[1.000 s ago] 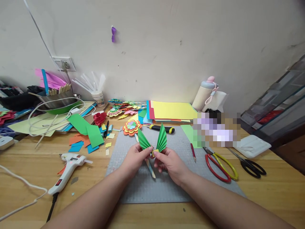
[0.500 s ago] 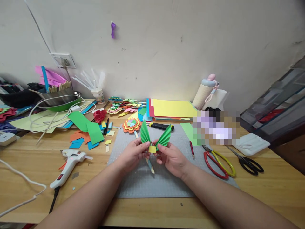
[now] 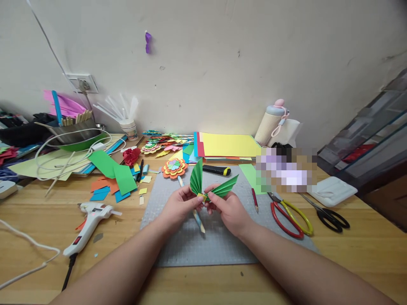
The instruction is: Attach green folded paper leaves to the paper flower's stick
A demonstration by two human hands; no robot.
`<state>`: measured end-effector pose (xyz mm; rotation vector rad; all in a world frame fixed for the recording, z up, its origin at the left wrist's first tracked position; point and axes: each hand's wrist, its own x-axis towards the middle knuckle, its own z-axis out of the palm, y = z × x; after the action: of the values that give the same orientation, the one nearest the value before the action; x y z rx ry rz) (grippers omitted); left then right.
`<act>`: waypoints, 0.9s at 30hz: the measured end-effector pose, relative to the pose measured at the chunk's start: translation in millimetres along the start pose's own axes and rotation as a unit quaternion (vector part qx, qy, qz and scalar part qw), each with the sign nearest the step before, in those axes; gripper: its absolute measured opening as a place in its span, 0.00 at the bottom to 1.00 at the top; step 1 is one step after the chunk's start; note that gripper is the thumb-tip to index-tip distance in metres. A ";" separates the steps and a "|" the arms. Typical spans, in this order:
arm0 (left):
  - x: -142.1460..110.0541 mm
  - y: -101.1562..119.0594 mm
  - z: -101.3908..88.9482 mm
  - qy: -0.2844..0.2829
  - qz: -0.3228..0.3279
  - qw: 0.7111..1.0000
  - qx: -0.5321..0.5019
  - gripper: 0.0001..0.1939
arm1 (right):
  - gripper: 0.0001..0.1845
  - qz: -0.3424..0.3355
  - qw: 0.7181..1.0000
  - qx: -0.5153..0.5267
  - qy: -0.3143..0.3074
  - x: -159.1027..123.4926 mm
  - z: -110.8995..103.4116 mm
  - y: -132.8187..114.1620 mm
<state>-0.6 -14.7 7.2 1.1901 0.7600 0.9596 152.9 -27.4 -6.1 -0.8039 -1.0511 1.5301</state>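
Observation:
Between my two hands is a pleated green paper leaf pair (image 3: 196, 180), its two fans joined at the base by a small yellow paper piece (image 3: 201, 196). My left hand (image 3: 182, 205) pinches the yellow piece and the base of the left fan. The right fan's base is gripped by the thumb and fingers of my right hand (image 3: 228, 210). Beneath them, a paper flower (image 3: 174, 167) with orange, yellow and pastel layers lies on the grey cutting mat (image 3: 184, 252). Its striped stem (image 3: 199, 221) runs under my hands, which hide part of it.
A white glue gun (image 3: 90, 224) lies at left near green paper strips (image 3: 124, 178). Behind the mat are a utility knife (image 3: 216, 170) and stacked coloured paper (image 3: 232, 145). A pencil (image 3: 255, 200), red-and-yellow-handled pliers or cutters (image 3: 291, 218) and black scissors (image 3: 332, 220) lie at right.
The right fan has tipped outward and lower, so the two fans spread wider apart. My left thumb has moved onto the yellow piece, now mostly covered. The view has shifted slightly.

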 end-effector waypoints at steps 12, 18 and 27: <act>0.0 -6.8 -5.9 0.045 -0.077 0.994 -0.065 0.12 | 0.12 0.015 0.999 -0.026 -0.025 0.0 -1.3 -2.8; -0.3 -8.9 -5.4 0.066 -0.095 0.989 -0.097 0.11 | 0.11 0.002 0.998 -0.056 -0.028 -0.1 -0.9 -4.1; 0.6 -3.1 -1.7 0.074 0.004 0.997 0.006 0.13 | 0.12 -0.021 0.997 -0.076 -0.002 -3.9 2.7 -5.5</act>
<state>-1.3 -13.7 3.8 1.1411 0.8807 1.0599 153.4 -31.6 -0.1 -0.8770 -1.1904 1.4293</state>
